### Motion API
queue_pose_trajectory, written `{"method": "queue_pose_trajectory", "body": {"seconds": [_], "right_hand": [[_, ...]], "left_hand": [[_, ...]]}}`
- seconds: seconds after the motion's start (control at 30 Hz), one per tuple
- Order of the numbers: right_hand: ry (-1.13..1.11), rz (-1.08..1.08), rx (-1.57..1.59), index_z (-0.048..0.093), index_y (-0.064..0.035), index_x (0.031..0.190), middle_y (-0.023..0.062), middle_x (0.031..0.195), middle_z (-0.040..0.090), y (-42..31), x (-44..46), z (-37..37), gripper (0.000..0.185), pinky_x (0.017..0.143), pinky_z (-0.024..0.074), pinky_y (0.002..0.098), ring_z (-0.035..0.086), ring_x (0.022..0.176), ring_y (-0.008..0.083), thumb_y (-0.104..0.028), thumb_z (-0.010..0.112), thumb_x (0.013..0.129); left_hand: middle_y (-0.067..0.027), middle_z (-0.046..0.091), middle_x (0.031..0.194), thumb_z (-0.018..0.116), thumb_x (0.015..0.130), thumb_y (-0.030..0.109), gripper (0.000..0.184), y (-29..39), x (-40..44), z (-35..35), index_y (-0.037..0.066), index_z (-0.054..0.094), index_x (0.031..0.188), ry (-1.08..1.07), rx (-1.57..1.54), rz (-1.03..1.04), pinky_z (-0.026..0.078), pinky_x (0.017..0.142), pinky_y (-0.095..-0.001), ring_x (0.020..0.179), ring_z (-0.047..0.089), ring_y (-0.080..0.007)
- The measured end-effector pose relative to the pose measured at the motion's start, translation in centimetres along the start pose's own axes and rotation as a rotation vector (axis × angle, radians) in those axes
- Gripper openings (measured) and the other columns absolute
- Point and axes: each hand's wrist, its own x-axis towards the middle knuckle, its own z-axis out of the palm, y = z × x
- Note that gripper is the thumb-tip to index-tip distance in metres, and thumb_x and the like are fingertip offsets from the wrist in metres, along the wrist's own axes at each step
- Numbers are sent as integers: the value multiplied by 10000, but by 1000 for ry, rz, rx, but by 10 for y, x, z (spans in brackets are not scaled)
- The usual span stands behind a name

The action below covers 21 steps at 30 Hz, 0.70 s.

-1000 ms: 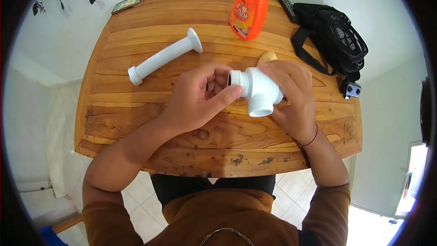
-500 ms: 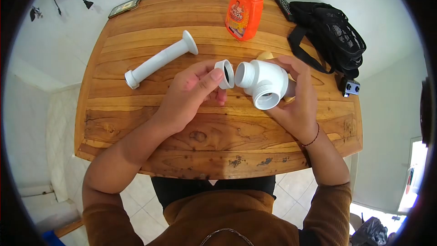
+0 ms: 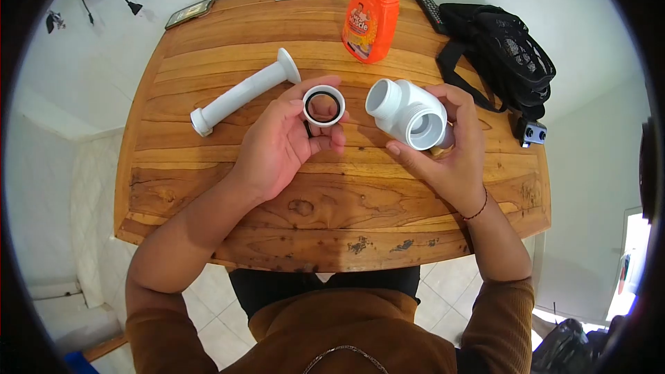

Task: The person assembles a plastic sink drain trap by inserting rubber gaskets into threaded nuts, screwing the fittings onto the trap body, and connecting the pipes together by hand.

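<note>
Wht ring (image 3: 323, 88) w/ blk seal (image 3: 309, 112) gripped in L hand (image 3: 277, 144), open-mouthed wht T-fitting (image 3: 405, 108) gripped in R hand (image 3: 458, 156)

The white ring (image 3: 323, 105) is held up, separate from the fitting, its round opening turned to the camera, with a black band along the inside. At three o'clock from it, near but not touching, the white branched fitting (image 3: 404, 112) is held tilted: one open mouth points to ten o'clock, another, at five o'clock, faces the camera.
</note>
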Motion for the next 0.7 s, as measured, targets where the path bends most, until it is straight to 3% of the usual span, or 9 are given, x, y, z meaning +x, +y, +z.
{"method": "queue_pose_trajectory", "body": {"seconds": [0.13, 0.4, 0.63, 0.7], "right_hand": [[-9, 8, -19, 455, -13, 1315, 121, 1215, 606, -1, -1, 0, 757, 952, 519, 311, 633, 1117, 183, -154, 927, 740], [-9, -24, -46, 463, -12, 1305, 120, 1209, 608, -4, 1, 0, 749, 955, 517, 326, 642, 1102, 197, -162, 927, 736], [-9, 10, -39, 493, -10, 1297, 113, 1185, 625, -4, 2, -1, 730, 961, 510, 328, 645, 1095, 206, -160, 927, 729], [-100, -14, -43, 537, -6, 1271, 117, 1166, 639, -4, 4, -3, 705, 963, 510, 334, 652, 1087, 224, -171, 932, 711]], "left_hand": [[-141, 642, 1169, 389, 1052, 258, 480, 0, -1, 2, -8, 452, 1447, 1, -30, 7, 522, 875, -388, 965, 634, -225], [-179, 643, 1276, 362, 1042, 131, 430, 1, -2, 4, -23, 445, 1434, 5, 201, 43, 520, 875, -358, 940, 613, -197], [-187, 650, 1246, 318, 1059, 65, 398, 2, -4, 10, -34, 455, 1419, 54, 278, 18, 530, 816, -322, 892, 611, -168], [-180, 658, 1208, 322, 1064, 64, 383, 4, -4, 13, -36, 470, 1403, 86, 269, 17, 532, 807, -322, 873, 608, -166]]}}
